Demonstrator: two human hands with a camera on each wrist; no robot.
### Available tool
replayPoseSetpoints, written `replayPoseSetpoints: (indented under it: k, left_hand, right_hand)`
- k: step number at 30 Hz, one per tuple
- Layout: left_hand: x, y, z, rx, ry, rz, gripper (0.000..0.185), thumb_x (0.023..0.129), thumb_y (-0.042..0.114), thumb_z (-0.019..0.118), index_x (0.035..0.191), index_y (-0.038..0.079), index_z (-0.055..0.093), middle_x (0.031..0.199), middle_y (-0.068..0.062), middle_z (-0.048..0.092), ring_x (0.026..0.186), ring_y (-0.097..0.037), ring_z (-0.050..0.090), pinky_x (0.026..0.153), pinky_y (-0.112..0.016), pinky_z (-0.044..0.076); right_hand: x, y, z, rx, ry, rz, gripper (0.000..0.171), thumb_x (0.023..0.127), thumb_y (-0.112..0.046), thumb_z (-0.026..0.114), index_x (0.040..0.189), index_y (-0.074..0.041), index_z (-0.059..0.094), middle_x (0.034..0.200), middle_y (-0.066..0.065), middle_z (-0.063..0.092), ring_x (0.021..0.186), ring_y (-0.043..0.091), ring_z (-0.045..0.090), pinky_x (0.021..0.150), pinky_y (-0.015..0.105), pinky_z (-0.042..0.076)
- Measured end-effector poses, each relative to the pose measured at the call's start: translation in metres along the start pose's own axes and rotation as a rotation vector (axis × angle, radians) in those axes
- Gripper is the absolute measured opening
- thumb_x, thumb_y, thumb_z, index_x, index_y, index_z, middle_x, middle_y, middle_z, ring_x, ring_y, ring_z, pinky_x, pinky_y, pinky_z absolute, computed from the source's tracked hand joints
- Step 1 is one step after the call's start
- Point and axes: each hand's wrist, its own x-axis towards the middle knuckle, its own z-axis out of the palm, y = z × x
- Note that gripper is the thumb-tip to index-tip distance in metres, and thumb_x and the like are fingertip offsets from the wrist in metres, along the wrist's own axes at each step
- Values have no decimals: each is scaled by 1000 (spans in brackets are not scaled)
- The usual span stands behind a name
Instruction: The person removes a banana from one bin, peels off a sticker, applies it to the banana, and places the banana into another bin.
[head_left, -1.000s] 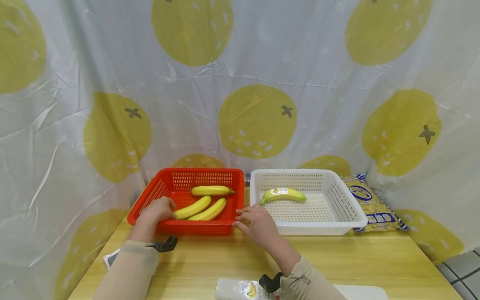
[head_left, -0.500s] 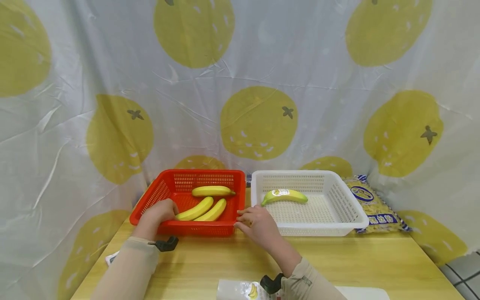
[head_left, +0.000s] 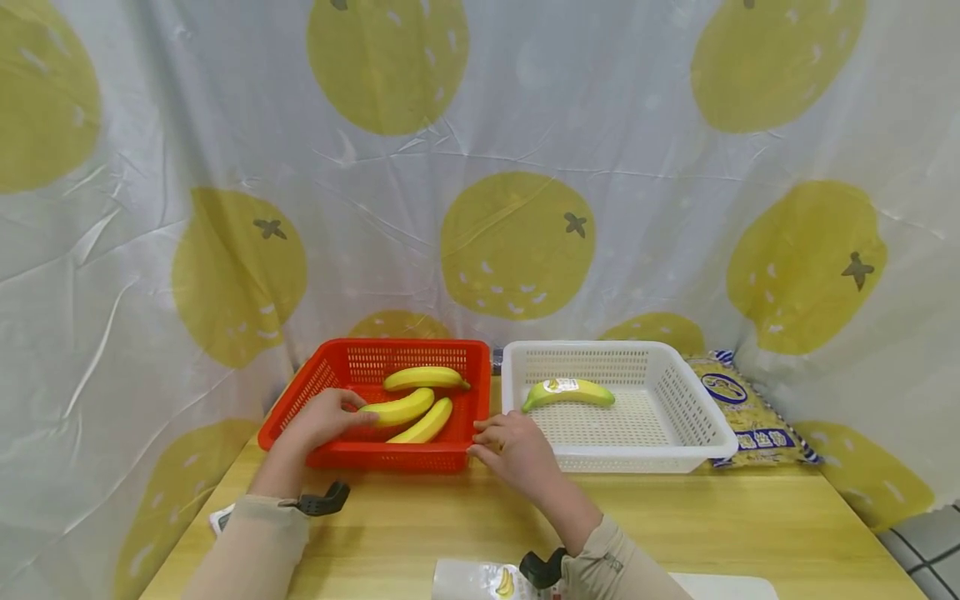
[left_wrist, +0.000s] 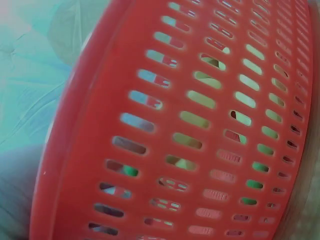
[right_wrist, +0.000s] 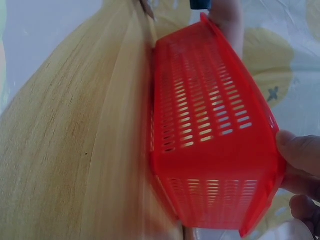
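In the head view, my left hand (head_left: 333, 414) reaches over the front rim of the red basket (head_left: 435, 458) and grips the near end of a yellow banana (head_left: 405, 408), thumb along its side. A second banana (head_left: 426, 422) lies just right of it, and another banana (head_left: 423, 378) lies across behind them. My right hand (head_left: 513, 446) pinches the basket's front right corner. The right wrist view has the thumb (right_wrist: 300, 152) against the red rim. Only the slotted red wall (left_wrist: 200, 120) fills the left wrist view, hiding my left fingers; yellow and green show through its slots.
A white basket (head_left: 622, 450) stands right of the red one, with a stickered greenish banana (head_left: 568, 392) inside. Beyond it lies a yellow printed food packet (head_left: 750, 417). Banana-printed packaging (head_left: 480, 579) lies at the table's front. A patterned curtain (head_left: 637, 250) hangs behind.
My left hand has turned, bringing its thumb into view on the banana. That banana has risen and shifted slightly right; the rear one has tilted a little. My right hand stays at the corner.
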Motion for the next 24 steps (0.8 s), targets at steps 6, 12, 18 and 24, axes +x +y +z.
replayPoseSetpoints:
  k: [6,12,18,24]
  left_hand:
    - [-6,5,-2,-63,110,37,53,89,54,77,116,9,72,108,-8,70,97,-25,61,83,-39,53]
    - [-13,5,-2,-150,225,31,57,90,57,73,118,8,72,100,-10,67,90,-25,56,72,-32,50]
    - [-18,4,-1,-199,345,39,53,93,57,70,117,10,73,98,-8,67,88,-23,54,69,-27,50]
    - [-21,2,-2,-311,456,90,43,97,45,70,116,6,73,90,0,66,82,-14,57,69,-21,50]
  right_hand:
    - [-1,0,0,-2,-8,12,14,79,-24,91,87,-15,84,101,0,80,89,17,70,78,30,55]
    - [-1,0,1,-15,-21,15,15,80,-26,90,88,-14,84,102,0,80,89,17,70,78,29,55]
    - [-2,0,1,-18,-18,10,16,80,-27,90,88,-14,84,102,-1,80,90,17,70,78,29,55]
    - [-2,1,2,-16,-10,24,14,79,-25,91,88,-16,85,103,-3,80,90,15,70,79,29,56]
